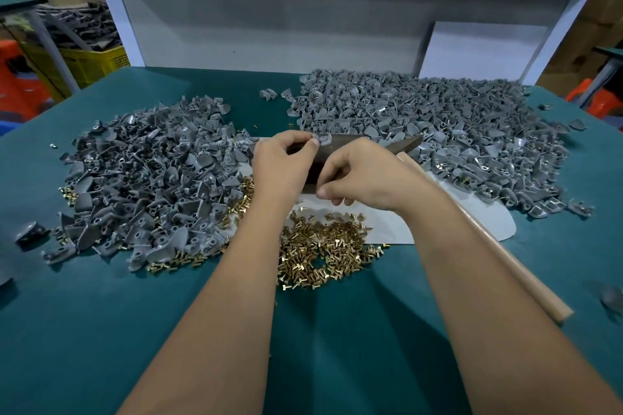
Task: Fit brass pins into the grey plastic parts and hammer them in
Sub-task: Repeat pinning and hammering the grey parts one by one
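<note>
Left hand [283, 163] raised over centre of table, fingers curled, thumb and forefinger pinching one grey plastic part [323, 139] at fingertips. Right hand [362, 175] just beside it, fingers curled downward; thumb and forefinger tips together as if on something small, object itself too small to make out. Dark metal block [344, 153] directly beneath and between both hands, lying on white sheet [472, 216]. Hammer with wooden handle [499, 249] on table under right forearm, handle running toward near right edge. Brass pins [323, 246]: one loose heap just near of hands, too many to count; more scattered along left pile's edge. Grey parts in two heaps, left pile [145, 178] and larger right pile [431, 131], uncountable; two strays [268, 94] between them at far side. Green table [101, 330] beneath everything.
</note>
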Available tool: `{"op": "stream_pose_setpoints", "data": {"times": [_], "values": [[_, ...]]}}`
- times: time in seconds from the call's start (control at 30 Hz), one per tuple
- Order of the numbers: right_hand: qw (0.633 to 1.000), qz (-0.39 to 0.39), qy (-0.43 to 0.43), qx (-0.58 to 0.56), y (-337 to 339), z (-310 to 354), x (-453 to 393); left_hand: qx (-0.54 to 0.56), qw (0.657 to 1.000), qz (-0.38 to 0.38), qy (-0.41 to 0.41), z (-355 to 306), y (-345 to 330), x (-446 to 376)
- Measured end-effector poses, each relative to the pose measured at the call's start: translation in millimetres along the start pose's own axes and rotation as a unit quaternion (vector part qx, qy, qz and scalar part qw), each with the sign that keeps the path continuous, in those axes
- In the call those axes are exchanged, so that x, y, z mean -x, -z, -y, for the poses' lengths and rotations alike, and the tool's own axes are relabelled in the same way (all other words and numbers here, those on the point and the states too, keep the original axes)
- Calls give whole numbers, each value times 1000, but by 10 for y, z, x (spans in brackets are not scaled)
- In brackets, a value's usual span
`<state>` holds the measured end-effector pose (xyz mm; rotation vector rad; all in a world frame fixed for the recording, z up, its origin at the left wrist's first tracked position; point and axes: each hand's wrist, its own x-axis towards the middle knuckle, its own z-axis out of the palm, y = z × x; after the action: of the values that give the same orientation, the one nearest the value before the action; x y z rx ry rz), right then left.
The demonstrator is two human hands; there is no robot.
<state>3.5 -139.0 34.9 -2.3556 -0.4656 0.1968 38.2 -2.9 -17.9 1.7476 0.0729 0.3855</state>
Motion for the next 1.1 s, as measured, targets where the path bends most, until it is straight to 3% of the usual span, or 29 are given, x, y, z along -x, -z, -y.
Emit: {"op": "stream_pose_setpoints", "data": {"times": [0.27, 0.77, 1.1], "values": [[986, -70, -15, -154, 70, -90, 14, -35, 999, 13, -32, 28, -17, -12], [960, -107, 17, -258, 56, -171, 4, -55, 997, 14, -45, 37, -27, -7], [950, -257, 44, -172, 3, -233, -176, -71, 995, 20, -64, 29, -15, -2]]}}
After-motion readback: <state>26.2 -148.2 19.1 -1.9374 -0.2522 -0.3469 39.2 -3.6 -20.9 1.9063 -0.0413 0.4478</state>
